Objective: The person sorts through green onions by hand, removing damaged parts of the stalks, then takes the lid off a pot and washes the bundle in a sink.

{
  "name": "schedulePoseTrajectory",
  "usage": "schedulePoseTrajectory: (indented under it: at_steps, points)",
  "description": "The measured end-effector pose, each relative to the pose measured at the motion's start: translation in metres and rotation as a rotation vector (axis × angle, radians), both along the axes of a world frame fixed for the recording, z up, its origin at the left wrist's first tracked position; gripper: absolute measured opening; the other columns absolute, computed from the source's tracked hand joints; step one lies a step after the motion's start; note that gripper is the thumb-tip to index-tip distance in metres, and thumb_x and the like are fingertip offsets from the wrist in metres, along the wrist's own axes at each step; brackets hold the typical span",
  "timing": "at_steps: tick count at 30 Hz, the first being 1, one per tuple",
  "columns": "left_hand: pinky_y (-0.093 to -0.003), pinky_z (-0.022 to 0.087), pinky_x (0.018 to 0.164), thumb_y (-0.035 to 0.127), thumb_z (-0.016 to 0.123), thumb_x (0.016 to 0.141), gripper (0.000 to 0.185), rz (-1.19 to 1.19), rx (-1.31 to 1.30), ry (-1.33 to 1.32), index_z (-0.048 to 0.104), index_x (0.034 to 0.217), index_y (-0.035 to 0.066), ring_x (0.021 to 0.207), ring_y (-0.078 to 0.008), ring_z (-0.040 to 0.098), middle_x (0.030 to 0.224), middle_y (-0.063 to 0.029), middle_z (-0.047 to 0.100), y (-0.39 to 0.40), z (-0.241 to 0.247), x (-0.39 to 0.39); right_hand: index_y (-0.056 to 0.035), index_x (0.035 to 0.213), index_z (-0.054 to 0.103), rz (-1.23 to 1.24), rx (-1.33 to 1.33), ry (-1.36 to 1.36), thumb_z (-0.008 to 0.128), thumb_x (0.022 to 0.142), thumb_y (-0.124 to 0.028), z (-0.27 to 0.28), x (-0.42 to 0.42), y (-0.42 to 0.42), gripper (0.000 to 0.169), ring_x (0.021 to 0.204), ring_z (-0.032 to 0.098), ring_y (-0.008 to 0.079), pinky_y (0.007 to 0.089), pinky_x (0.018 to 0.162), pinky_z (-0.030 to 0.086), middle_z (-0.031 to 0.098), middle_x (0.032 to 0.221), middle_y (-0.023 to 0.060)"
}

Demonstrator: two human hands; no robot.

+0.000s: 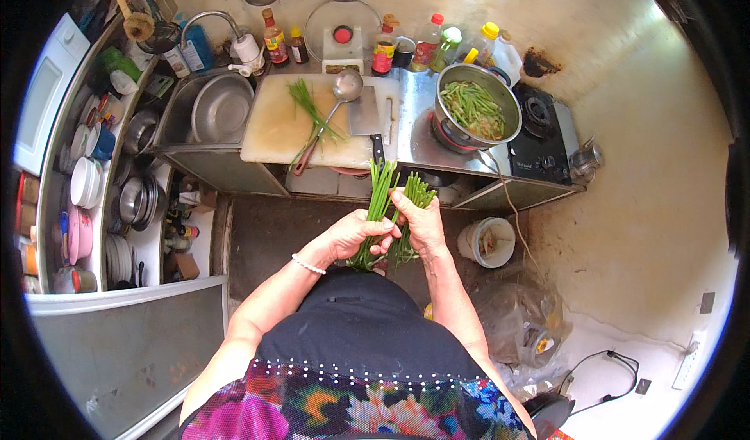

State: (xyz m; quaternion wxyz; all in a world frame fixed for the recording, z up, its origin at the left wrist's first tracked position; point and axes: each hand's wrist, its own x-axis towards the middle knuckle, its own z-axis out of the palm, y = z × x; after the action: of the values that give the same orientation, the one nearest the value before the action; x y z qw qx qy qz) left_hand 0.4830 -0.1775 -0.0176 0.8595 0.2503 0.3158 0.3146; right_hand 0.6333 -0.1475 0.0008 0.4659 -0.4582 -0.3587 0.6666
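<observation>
My left hand [350, 236] grips a bundle of long green stalks [379, 191], likely garlic chives, in front of my waist. A second bunch of the same stalks [417, 189] is held in my right hand [423, 224], thumb pressed over it. Both hands almost touch, and the lower ends hang beneath them. Just beyond lies a pale cutting board [272, 129] on the counter. On it rest some loose green stalks [304, 97], a metal ladle [348, 85] with a brown handle, and a cleaver [364, 112] with a black handle.
Right of the board, a metal pot [477, 106] of green vegetables sits on a round cooker, near a gas stove [536, 129]. A sink with a steel basin [223, 109] is at left. Sauce bottles [275, 39] line the wall. A white bucket [469, 244] stands on the floor.
</observation>
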Motion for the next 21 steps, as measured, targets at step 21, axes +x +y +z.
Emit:
schedulePoseTrajectory:
  at_steps: [21]
  points:
    - [-0.0293,0.053,0.072,0.024,0.061,0.083,0.023,0.198,-0.126,0.011,0.061,0.083,0.000,0.078,-0.0195,0.062,0.081,-0.0113,0.062,0.012,-0.019,-0.007,-0.0063,0.089,0.052,-0.005,-0.156,0.452,0.060,0.082,-0.012,-0.024,0.032,0.006,0.012,0.062,0.053,0.0165,0.0300,0.059,0.047,0.052,0.071,0.0040]
